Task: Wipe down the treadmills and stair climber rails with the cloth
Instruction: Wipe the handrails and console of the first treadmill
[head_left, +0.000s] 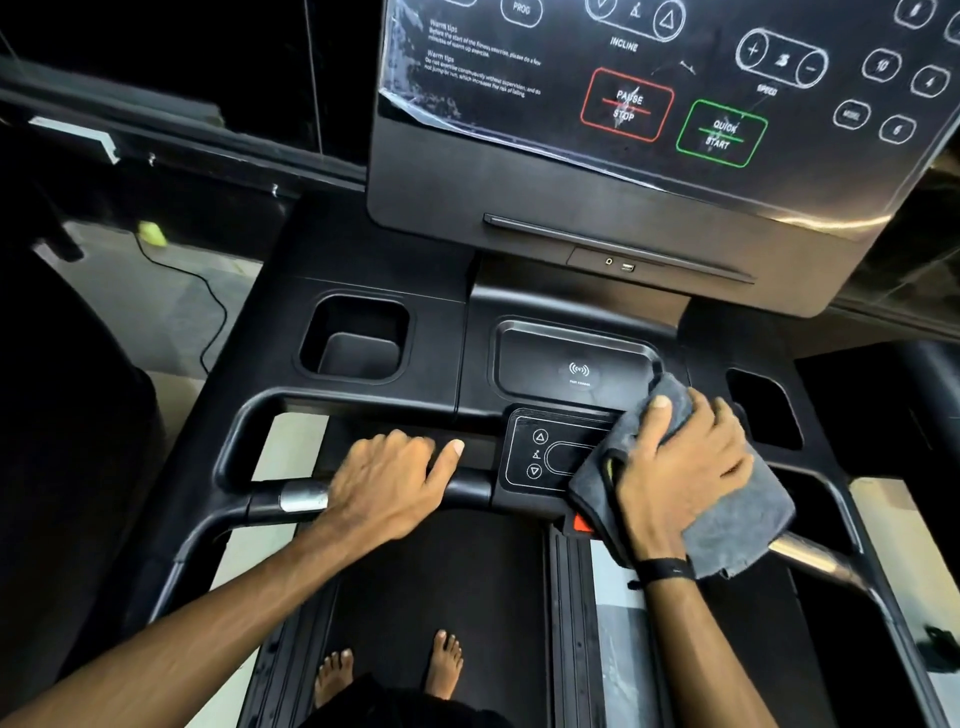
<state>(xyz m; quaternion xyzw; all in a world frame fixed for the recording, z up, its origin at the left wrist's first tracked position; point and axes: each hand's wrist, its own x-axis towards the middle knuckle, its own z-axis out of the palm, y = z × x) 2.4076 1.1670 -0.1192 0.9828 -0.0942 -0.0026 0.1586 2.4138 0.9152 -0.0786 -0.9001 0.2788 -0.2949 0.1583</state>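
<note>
I stand on a black treadmill, facing its console (649, 104). My left hand (389, 483) grips the front handlebar (291, 496), fingers curled over it beside a metal sensor patch. My right hand (680, 462) presses a folded grey cloth (737, 519) against the right side of the small control panel (540, 452) and the handlebar there, with the thumb lying over the cloth's upper edge. Part of the cloth hangs over the right rail (810, 556).
A cup holder (358, 338) sits at the left of the tray and another (763, 405) at the right, with a wireless charging pad (576, 371) between them. My bare feet (389, 670) stand on the belt. A cable (208, 296) runs across the floor at left.
</note>
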